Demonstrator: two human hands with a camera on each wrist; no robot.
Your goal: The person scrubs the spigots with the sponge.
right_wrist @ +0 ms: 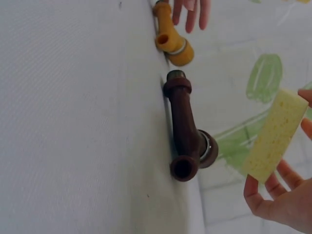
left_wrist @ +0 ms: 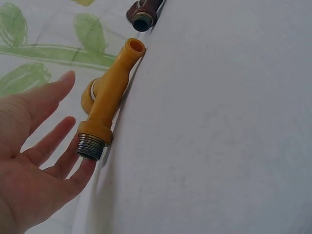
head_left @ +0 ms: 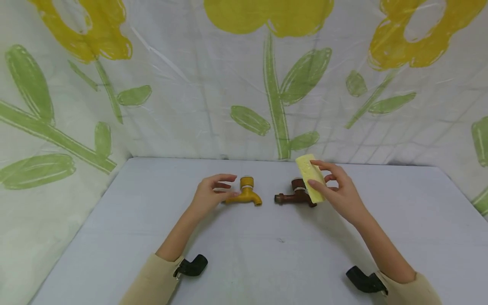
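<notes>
The left hand curves loosely while the right hand pinches

Looks to me like a small screened-off work spot; what kind of building, I can't tell. Behind the far edge of the table hangs a white sheet with big yellow flowers and green leaves, carried round both far corners. A yellow tap and a brown tap sit there unplumbed.
</notes>
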